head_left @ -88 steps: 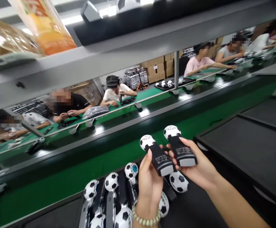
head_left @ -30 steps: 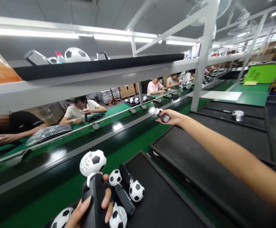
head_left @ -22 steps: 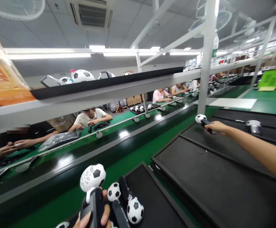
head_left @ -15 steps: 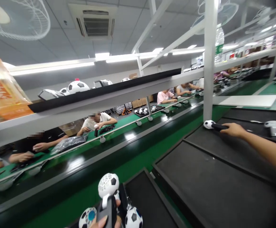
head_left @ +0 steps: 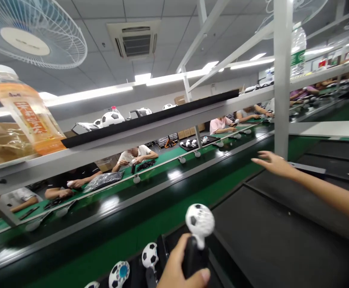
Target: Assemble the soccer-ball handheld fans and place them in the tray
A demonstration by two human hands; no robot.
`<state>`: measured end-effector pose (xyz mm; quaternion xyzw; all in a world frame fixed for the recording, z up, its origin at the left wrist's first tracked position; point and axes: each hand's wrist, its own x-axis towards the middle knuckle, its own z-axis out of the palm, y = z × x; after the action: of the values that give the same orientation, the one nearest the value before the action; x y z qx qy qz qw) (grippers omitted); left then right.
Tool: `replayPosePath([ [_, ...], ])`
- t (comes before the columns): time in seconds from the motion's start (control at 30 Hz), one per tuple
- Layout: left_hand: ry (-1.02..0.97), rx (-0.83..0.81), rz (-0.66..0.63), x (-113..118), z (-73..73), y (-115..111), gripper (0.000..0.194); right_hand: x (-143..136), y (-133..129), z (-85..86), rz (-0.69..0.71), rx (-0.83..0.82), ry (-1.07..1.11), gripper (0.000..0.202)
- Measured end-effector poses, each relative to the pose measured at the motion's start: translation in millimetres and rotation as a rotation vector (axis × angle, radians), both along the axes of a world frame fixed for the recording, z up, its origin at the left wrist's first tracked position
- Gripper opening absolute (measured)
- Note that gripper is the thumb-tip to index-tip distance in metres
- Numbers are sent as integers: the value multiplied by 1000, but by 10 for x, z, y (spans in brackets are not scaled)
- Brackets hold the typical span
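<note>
My left hand is clamped around the black handle of a soccer-ball-headed device, ball end up. My right hand, fingers apart, is near the pale post. More ball-headed devices lie left of the held one.

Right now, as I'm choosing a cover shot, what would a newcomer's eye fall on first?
Probably the black-handled device with a white, football-patterned head, raised in the left hand at bottom centre. Next, perhaps, the big fan at upper left, above the bottle of orange drink leaning in view. On the right, the open right hand stands out against the green surface, near the pale post.
</note>
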<state>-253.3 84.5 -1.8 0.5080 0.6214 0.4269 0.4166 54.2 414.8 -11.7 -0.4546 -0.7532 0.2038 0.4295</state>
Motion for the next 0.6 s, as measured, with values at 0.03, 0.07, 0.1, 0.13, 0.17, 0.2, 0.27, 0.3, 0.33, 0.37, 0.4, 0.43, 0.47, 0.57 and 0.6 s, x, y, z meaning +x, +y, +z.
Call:
replayPosePath([
  [0.03,121,-13,-41,89,36,64,61,-164,-272,117,133,-44,10,47],
  [0.07,208,-12,-104,174,65,128,61,-305,-594,230,465,-153,25,55],
  [0.1,252,-2,-184,251,81,187,60,-417,-942,331,731,-212,-33,66],
  [0.13,265,19,-265,317,83,239,61,-497,-1288,413,904,-234,-190,68],
  [0.17,259,42,-328,368,70,281,64,-546,-1601,468,978,-214,-352,62],
  [0.2,241,62,-366,402,46,312,69,-567,-1849,493,912,-163,-423,53],
  [0.27,212,134,-376,420,-19,336,73,-538,-2075,459,788,-68,-495,48],
  [0.3,204,190,-345,406,-53,329,70,-496,-2040,410,718,-35,-507,49],
  [0.33,196,249,-291,380,-84,312,65,-439,-1916,350,652,-10,-513,51],
  [0.37,181,302,-220,342,-114,287,60,-368,-1723,283,570,4,-518,53],
  [0.4,164,344,-143,295,-146,254,56,-282,-1483,213,458,31,-510,53],
  [0.43,145,368,-67,239,-182,214,52,-181,-1220,141,293,77,-480,51],
  [0.47,124,376,-3,175,-227,169,50,-64,-955,66,125,101,-473,47],
  [0.57,101,390,116,-64,-409,0,43,378,-281,-199,-188,86,-430,32],
  [0.6,104,386,143,-158,-479,-64,42,541,-113,-309,-239,57,-405,30],
])
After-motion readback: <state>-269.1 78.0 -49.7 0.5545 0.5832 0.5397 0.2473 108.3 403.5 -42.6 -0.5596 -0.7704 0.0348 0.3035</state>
